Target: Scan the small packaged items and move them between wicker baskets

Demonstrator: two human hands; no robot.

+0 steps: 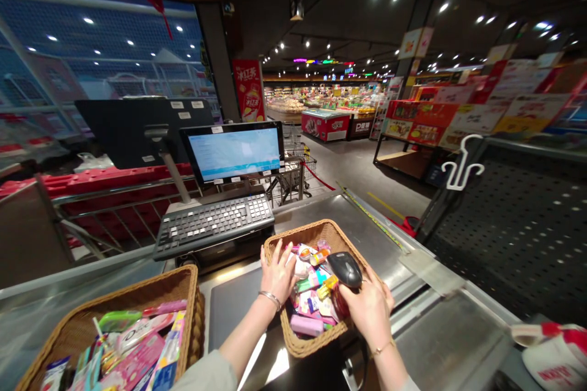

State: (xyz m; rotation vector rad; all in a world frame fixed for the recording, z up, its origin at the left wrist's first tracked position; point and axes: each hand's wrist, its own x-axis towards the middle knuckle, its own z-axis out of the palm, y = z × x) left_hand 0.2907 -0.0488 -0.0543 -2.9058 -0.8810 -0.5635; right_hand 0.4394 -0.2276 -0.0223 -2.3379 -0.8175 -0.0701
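Observation:
My right hand point(369, 305) grips a black handheld barcode scanner point(345, 267) over the right side of a wicker basket point(316, 233) full of small packaged goods. My left hand point(277, 272) reaches into the left part of that basket with fingers spread over the packets, touching them; a bracelet sits on its wrist. Both hands are on the steel checkout counter point(376, 244).
A second wicker basket point(137, 296) of packets sits at the lower left. Behind are a black keyboard point(213, 223) and a lit screen point(233, 151). A perforated dark panel point(523, 226) stands to the right, and a white bag point(557, 357) at the lower right. Shop aisles lie beyond.

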